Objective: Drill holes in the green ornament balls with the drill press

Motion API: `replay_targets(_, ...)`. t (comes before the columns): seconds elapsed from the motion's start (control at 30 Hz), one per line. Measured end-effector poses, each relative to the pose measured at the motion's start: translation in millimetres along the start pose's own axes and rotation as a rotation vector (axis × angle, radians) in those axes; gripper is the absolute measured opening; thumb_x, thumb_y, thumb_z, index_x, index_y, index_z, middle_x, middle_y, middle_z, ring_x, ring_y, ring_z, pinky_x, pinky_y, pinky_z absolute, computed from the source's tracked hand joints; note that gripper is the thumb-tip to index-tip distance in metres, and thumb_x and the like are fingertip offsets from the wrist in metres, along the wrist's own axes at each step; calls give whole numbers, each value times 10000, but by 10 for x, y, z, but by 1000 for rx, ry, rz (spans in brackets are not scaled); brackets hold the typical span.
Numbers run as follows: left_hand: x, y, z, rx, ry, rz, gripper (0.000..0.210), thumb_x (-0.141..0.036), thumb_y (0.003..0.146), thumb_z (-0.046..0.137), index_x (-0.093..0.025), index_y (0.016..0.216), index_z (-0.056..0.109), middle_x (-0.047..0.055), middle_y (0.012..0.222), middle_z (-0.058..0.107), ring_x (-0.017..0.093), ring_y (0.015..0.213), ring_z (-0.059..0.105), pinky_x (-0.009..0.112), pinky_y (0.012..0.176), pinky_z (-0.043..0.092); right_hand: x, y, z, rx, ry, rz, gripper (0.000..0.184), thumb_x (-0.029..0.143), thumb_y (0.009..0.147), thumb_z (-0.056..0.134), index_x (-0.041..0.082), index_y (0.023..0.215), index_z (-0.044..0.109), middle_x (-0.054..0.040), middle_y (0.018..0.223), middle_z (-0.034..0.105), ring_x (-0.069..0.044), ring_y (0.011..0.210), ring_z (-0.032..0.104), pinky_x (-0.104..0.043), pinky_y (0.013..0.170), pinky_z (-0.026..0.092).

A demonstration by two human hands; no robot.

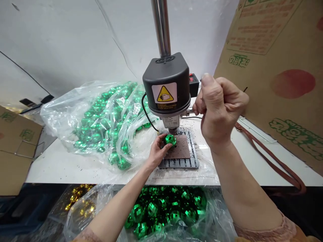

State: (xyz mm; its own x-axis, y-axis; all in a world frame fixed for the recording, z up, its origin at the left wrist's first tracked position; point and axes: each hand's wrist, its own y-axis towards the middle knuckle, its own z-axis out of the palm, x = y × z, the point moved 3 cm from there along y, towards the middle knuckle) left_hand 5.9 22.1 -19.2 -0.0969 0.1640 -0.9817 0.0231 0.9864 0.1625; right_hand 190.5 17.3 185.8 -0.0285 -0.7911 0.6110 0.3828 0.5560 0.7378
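Centre of frame: left hand [157, 151] has its fingers curled round a small green mirrored ball [170, 139], thumb on the near side, fingertips on the far side. The ball sits on a brown pad [180, 149] that lies on the slotted base plate [188, 163] of a small bench drill [166, 89], directly below the spindle. Grip closed on the ball, pinning it from the sides; the top is left bare under the spindle.

Right of centre: right hand [219, 106] is a closed fist raised beside the drill head, wrapped on what appears to be the feed lever; the lever itself is mostly hidden by the fingers.

Handling judgement: the ball looks light and probably hollow, its skin made of small glossy facets. Likely slippery and prone to roll on the pad, and the facets may chip or lift under a hard squeeze. Best held low round the equator, fingers kept off the top.

Surroundings: dark specks litter the white table [70, 164] around the base plate. Left of centre, a clear plastic bag [83, 111] full of the same green balls. Bottom centre, below the table edge, another bag of green balls [164, 208]; bottom left, gold balls [79, 198]. Cardboard sheet [277, 67] leans at the right; a brown strap [277, 164] trails across the table.
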Motion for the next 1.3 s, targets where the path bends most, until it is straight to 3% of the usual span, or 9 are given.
replay_targets(0.37, -14, -64, 89, 57, 281, 145, 531, -350, 753, 824, -225, 1226, 618, 89, 1220, 672, 273, 1158, 619, 449, 1041, 475, 17, -11, 4, 30, -61, -70, 460, 433, 936, 508, 226, 588, 290, 22, 514, 289, -107, 459, 305, -349, 482, 308)
replay_targets(0.67, -44, -116, 178, 78, 201, 117, 546, -317, 769, 817, -224, 1248, 572, 95, 1260, 668, 274, 1199, 628, 443, 1046, 491, 19, -53, -25, 6, 27, -35, 490, 323, 919, 574, 199, 551, 275, 40, 501, 262, -55, 443, 296, -296, 448, 274)
replay_targets(0.93, -39, -118, 173, 67, 180, 127, 546, -333, 760, 828, -219, 1234, 582, 101, 1266, 666, 281, 1217, 621, 451, 1058, 481, -36, -301, -77, -74, 74, -139, 516, 252, 906, 576, 170, 507, 260, 43, 464, 256, -48, 426, 292, -284, 441, 219)
replay_targets(1.3, -59, -126, 172, 71, 175, 140, 549, -338, 766, 826, -218, 1243, 582, 105, 1271, 664, 281, 1219, 621, 447, 1056, 478, -116, -402, -141, -60, 145, -257, 509, 190, 866, 579, 164, 507, 220, 46, 457, 245, -45, 420, 261, -281, 436, 226)
